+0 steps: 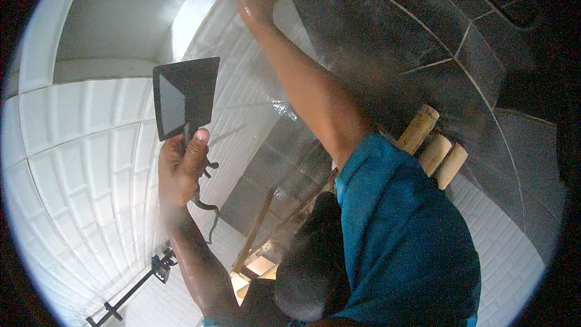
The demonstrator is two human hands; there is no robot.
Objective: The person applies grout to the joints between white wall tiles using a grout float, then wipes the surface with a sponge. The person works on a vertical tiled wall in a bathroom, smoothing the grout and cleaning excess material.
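Observation:
Raised at the left, my left hand (184, 169) is closed around the lower end of a flat, dark, four-sided head (200, 94) with a glossy face, its thumb along the near side. Whether this is a shower head or another fitting I cannot tell. A thin black hose (210, 209) and a small black knob show just below that hand. My right hand (257, 0) reaches up to the top edge with its fingers curled. Something reddish shows at these fingers, cut off by the frame, so its kind is hidden. That forearm looks wet.
White embossed tiles (97, 145) cover the left wall; large dark grey tiles (387, 18) line the right. A black rail with a bracket (162, 265) is at the lower left. Rounded wooden pieces (417, 130) jut out beside my right sleeve. A wooden pole (257, 227) slants below.

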